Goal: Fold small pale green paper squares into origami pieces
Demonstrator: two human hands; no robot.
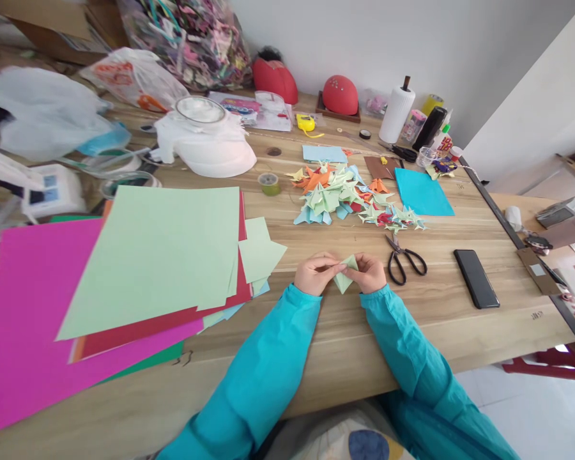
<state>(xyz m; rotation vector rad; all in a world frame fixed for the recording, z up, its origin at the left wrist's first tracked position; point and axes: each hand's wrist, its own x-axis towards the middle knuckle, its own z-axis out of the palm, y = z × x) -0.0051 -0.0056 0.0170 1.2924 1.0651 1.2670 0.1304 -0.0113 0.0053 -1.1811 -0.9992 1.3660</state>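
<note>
A small piece of pale green folded paper (344,282) is pinched between my two hands above the wooden table. My left hand (316,273) grips its left side with thumb and fingers. On the other side my right hand (369,273) holds it the same way. Just right of that hand lie black-handled scissors (404,260), blades slightly apart. Beyond the hands is a heap of folded paper shapes (333,195) in green, orange, blue and red. Cut pale green paper pieces (260,250) rest to the left.
Large coloured sheets (158,249) are stacked on the left. A phone (476,278) lies on the right, with a bright blue paper square (424,191) farther back. A tape roll (269,184) and a yellow tape measure (305,122) sit beyond. Plastic bags (43,112) crowd the far left.
</note>
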